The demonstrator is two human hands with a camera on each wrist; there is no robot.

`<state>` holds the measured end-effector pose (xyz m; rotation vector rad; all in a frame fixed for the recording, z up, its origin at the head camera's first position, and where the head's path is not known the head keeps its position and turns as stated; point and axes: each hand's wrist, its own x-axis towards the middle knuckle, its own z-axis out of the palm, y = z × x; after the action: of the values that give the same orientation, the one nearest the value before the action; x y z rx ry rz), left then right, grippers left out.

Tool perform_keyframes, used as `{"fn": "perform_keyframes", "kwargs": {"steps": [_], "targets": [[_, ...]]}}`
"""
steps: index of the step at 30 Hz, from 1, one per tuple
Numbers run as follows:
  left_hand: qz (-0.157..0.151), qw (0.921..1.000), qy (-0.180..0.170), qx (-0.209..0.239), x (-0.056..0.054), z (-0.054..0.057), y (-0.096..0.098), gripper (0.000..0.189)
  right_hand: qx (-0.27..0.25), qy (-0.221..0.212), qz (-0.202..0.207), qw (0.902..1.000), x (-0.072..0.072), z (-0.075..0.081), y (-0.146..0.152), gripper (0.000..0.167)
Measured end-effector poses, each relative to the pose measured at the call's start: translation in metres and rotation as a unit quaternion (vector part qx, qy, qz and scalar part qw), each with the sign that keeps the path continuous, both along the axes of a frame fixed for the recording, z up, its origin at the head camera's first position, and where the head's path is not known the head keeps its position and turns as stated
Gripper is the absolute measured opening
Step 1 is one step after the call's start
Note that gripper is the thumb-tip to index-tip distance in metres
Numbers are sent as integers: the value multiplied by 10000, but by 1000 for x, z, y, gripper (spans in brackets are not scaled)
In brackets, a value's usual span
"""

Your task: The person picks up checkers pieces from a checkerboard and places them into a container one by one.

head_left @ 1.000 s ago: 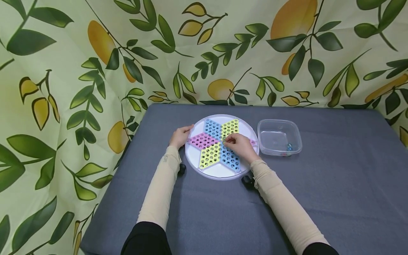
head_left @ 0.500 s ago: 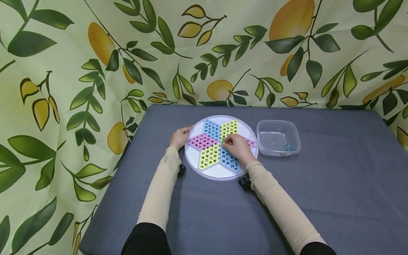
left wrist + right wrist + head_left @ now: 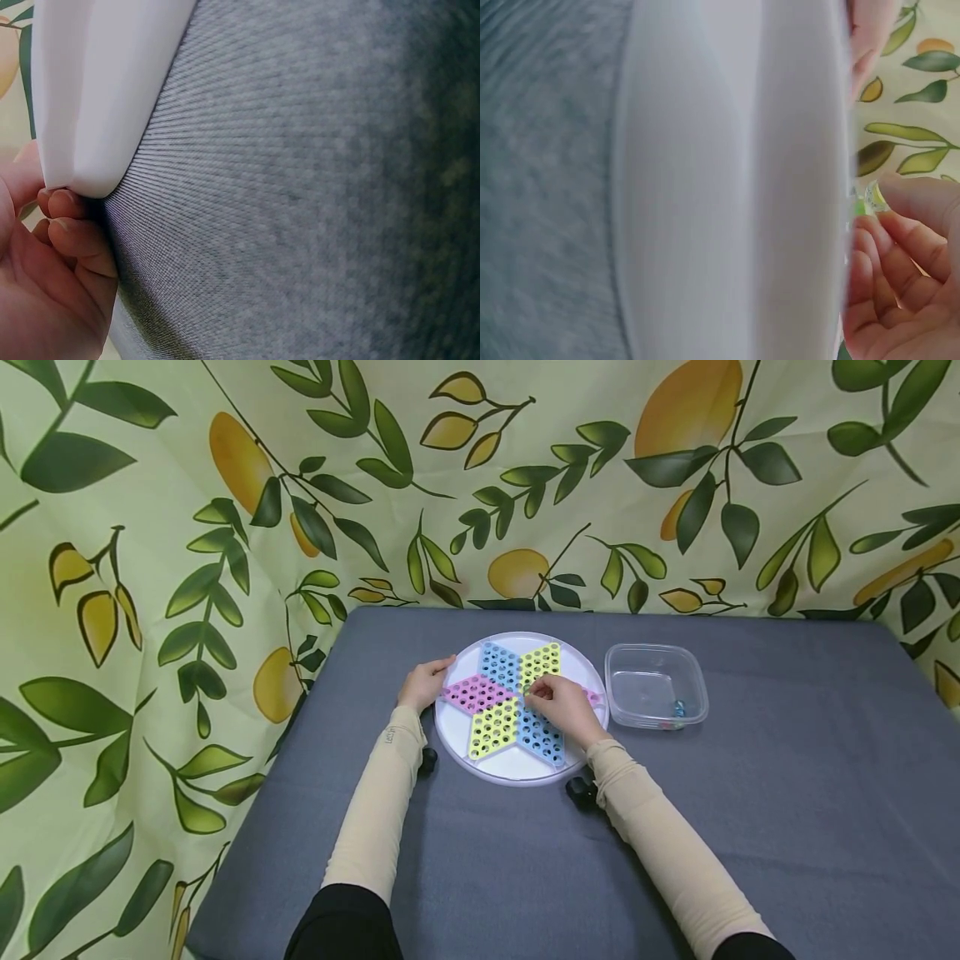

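A round white Chinese checkers board [image 3: 498,768] lies on the table, its star of blue, yellow and pink holed triangles facing up. My left hand [image 3: 423,683] grips its left rim; in the left wrist view, curled fingers [image 3: 79,236] meet the underside of the white edge. Over the middle of the star, my right hand [image 3: 561,703] pinches a small clear marble with yellow-green in it [image 3: 875,196] between thumb and finger, seen in the right wrist view. Something bright green [image 3: 859,205] shows just beside it. The hand hides part of the right-hand pink triangle.
Right of the board stands a clear plastic container [image 3: 657,683] with a few marbles [image 3: 679,708] in its near right corner. A grey cloth [image 3: 480,860] covers the table. Behind it hangs a leaf-and-fruit patterned curtain [image 3: 555,443].
Both hands stay almost in place. The right hand shifts only very slightly over the star's centre, and the view tilts a little.
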<state>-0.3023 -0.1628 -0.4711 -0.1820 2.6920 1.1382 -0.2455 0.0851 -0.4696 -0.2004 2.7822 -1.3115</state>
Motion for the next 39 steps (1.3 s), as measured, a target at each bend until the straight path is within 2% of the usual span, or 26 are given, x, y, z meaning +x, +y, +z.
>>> {"fn": "perform_keyframes", "kwargs": {"steps": [9, 18, 25, 39], "targets": [[25, 10000, -9, -10, 0, 0, 1, 36, -329, -48, -148, 9993, 2, 10, 7, 24], [4, 10000, -20, 1, 0, 1, 0, 36, -504, 244, -308, 9980, -1, 20, 21, 26], [-7, 10000, -17, 10, 0, 1, 0, 36, -873, 162, -403, 9952, -1, 26, 33, 29], [-84, 10000, 38, -17, -1, 0, 0, 37, -988, 77, -793, 9919, 0, 33, 62, 35]]}}
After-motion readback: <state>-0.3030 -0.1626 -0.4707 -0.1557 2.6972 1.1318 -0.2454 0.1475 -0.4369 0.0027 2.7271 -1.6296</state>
